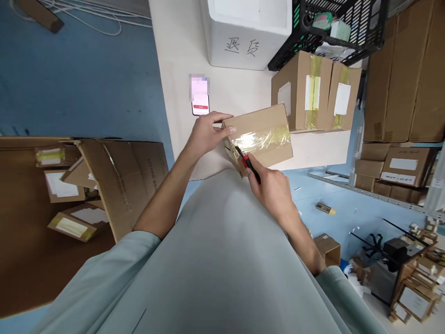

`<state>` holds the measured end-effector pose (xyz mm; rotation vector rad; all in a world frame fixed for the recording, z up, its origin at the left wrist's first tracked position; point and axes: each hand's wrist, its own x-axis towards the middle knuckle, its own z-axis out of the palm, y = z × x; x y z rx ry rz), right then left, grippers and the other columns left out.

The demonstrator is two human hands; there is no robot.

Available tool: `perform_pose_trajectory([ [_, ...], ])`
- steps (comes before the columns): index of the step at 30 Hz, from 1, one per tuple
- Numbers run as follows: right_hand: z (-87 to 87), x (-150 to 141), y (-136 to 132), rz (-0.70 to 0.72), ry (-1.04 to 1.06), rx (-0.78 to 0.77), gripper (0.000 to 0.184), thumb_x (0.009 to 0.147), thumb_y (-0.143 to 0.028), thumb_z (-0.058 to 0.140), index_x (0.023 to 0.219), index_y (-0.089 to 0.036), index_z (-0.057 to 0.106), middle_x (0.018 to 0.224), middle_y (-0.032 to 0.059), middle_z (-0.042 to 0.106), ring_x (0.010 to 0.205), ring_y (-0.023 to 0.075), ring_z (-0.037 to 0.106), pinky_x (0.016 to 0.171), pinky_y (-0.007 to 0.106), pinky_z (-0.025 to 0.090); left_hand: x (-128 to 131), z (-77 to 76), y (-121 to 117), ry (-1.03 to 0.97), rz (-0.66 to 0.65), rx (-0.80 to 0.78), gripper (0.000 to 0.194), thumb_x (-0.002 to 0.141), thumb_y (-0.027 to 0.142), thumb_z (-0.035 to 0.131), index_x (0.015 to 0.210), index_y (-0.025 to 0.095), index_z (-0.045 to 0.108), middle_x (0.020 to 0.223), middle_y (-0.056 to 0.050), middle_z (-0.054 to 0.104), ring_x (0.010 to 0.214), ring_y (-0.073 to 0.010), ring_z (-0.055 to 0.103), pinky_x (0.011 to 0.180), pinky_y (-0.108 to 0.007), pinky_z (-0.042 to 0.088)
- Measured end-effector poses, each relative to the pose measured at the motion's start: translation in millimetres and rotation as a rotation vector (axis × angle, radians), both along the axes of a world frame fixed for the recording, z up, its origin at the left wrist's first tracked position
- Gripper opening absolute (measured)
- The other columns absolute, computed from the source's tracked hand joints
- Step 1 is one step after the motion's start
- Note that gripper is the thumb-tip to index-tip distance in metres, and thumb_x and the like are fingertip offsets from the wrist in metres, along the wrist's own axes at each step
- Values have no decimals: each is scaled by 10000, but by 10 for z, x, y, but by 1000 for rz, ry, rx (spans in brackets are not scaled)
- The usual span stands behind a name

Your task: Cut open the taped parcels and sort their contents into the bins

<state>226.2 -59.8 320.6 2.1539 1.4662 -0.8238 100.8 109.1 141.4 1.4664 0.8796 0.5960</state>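
Observation:
A brown cardboard box [260, 116] with shiny clear tape along its top lies at the near edge of the white table, tilted a little. My left hand [208, 132] grips the box's left end, thumb on top and fingers along the far side. In my right hand [273, 188] is a red and black box cutter [247, 162], its tip at the taped left end of the box. Beyond my left hand a phone [200, 104] lies face up, its screen lit and partly blurred.
On the white table [239, 86] stand a white foam box [243, 46], a black crate [347, 28] and two taped cartons [299, 93]. A large open carton [125, 185] holding small parcels is at the left. Shelves of boxes [399, 164] stand at the right.

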Motion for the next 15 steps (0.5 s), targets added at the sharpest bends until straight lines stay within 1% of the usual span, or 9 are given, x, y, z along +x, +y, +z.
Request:
perform_pose_trajectory([
  [3, -178, 17, 112, -31, 28, 64, 603, 1234, -387, 328, 1829, -292, 361, 1143, 82, 882, 976, 282, 819, 826, 317, 531, 31, 9, 3, 16, 0, 3, 398, 883, 419, 879, 1218, 203, 856, 1333, -108, 822, 1227, -290, 765, 1022, -457, 704],
  [5, -240, 25, 152, -40, 43, 63, 602, 1234, -394, 330, 1826, -289, 365, 1169, 91, 880, 1003, 291, 821, 851, 330, 545, 54, 24, 0, 21, 2, 1, 410, 883, 444, 885, 1212, 201, 857, 1335, -113, 825, 1226, -293, 768, 1022, -458, 705],
  [8, -230, 13, 154, -53, 38, 24, 605, 1230, -384, 346, 1825, -277, 363, 1174, 116, 876, 1020, 308, 827, 883, 355, 566, 90, 57, -25, 40, -2, 3, 440, 873, 500, 903, 1188, 195, 858, 1328, -115, 827, 1217, -299, 776, 1014, -454, 711],
  [10, -204, -22, 108, -64, 15, -18, 599, 1227, -373, 352, 1816, -266, 380, 1161, 136, 873, 1022, 318, 833, 893, 371, 578, 112, 77, -51, 53, -4, 13, 454, 879, 537, 900, 1171, 192, 858, 1311, -114, 829, 1216, -304, 780, 1008, -454, 716],
  [12, -200, -71, 20, -59, 8, -92, 595, 1220, -354, 376, 1807, -262, 397, 1146, 148, 870, 1027, 322, 839, 888, 375, 584, 129, 90, -73, 63, 15, 26, 453, 899, 554, 884, 1165, 188, 859, 1295, -115, 832, 1216, -303, 781, 1014, -459, 718],
  [15, -224, -120, -179, -43, 32, -194, 618, 1213, -325, 405, 1826, -267, 360, 1135, 138, 874, 1026, 309, 846, 862, 362, 587, 138, 96, -75, 74, 44, 47, 419, 937, 534, 862, 1173, 188, 860, 1280, -117, 835, 1209, -296, 784, 1039, -479, 713],
])
